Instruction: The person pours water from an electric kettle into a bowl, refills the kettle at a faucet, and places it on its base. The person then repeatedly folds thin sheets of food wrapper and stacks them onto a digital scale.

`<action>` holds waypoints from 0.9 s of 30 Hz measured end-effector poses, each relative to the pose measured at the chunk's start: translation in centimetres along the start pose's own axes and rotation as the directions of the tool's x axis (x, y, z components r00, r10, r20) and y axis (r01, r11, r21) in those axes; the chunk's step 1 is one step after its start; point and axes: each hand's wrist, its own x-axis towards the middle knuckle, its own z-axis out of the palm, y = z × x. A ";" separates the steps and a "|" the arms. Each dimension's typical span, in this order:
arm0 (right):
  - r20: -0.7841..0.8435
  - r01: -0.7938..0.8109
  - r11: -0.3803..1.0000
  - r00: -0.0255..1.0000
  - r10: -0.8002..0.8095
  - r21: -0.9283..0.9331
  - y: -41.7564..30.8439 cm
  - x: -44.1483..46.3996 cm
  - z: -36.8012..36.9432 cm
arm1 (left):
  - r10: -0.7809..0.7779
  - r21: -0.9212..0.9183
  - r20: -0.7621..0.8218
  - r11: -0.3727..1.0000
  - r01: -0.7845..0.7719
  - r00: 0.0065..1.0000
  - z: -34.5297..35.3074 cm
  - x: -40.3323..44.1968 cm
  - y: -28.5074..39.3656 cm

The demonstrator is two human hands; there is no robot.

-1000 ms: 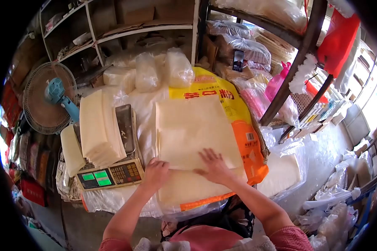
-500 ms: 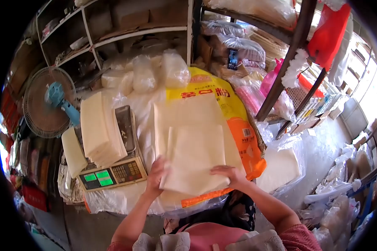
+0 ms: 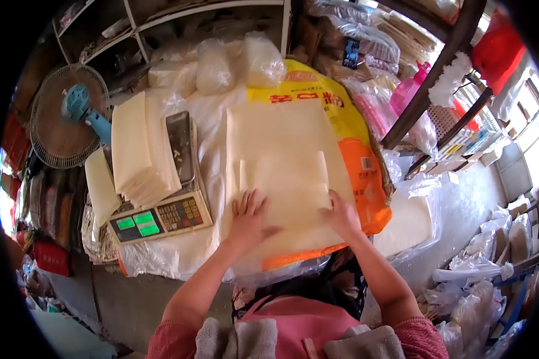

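A stack of thin cream sheets (image 3: 275, 125) lies in front of me on a yellow and orange printed sack. On it rests a smaller cream sheet (image 3: 284, 170), with its side edges raised a little. My left hand (image 3: 248, 221) lies with fingers spread on the sheet's near left part, holding nothing. My right hand (image 3: 342, 218) is at the near right edge, fingers stretched forward and thumb apart, touching the sheet. Its thumb is slightly blurred.
A digital scale (image 3: 161, 221) at the left carries a folded cream stack (image 3: 141, 149). Behind it stands a blue fan (image 3: 72, 113). Clear plastic bags (image 3: 263, 60) sit at the back. A dark metal post (image 3: 437, 78) rises at the right, near a pink bottle (image 3: 408, 90).
Both hands have moved forward from the smaller sheet's near corners onto its surface and right edge. My left hand has spread its fingers. The sheet's near part lies flatter, and the view has tilted down.
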 end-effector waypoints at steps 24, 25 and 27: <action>-0.231 0.158 0.947 0.946 -0.226 -0.279 -0.4 6.8 -0.5 | -0.037 0.059 -0.259 0.997 0.054 0.965 4.1 7.6 -4.0; -0.218 0.236 0.910 0.922 -0.320 -0.341 -0.4 6.9 0.3 | -0.047 0.084 -0.252 0.994 0.071 0.966 4.4 7.6 -3.9; -0.172 0.384 0.800 0.846 -0.505 -0.461 -0.4 7.0 1.7 | -0.060 0.120 -0.245 0.988 0.092 0.968 4.3 7.9 -3.6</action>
